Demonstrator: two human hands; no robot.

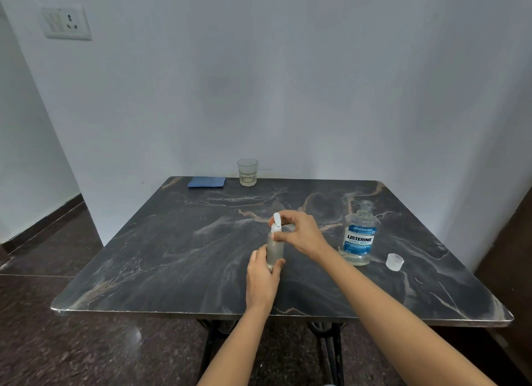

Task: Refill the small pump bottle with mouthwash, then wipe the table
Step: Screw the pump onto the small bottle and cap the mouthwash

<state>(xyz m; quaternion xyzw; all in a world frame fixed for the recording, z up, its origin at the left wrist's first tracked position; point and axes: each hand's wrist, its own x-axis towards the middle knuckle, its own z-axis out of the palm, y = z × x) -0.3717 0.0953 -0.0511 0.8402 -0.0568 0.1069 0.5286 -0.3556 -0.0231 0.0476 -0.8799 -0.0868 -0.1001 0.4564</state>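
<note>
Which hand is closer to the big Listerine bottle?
Right. The right hand pinches the top of the small pump bottle, just beside the Listerine bottle. The left hand grips the small bottle lower down, farther from it.

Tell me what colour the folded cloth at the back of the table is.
The cloth is plain blue, clearest in the head view.

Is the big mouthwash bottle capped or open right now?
Open. The mouthwash bottle has a bare neck; its cap sits apart on the table beside it.
</note>
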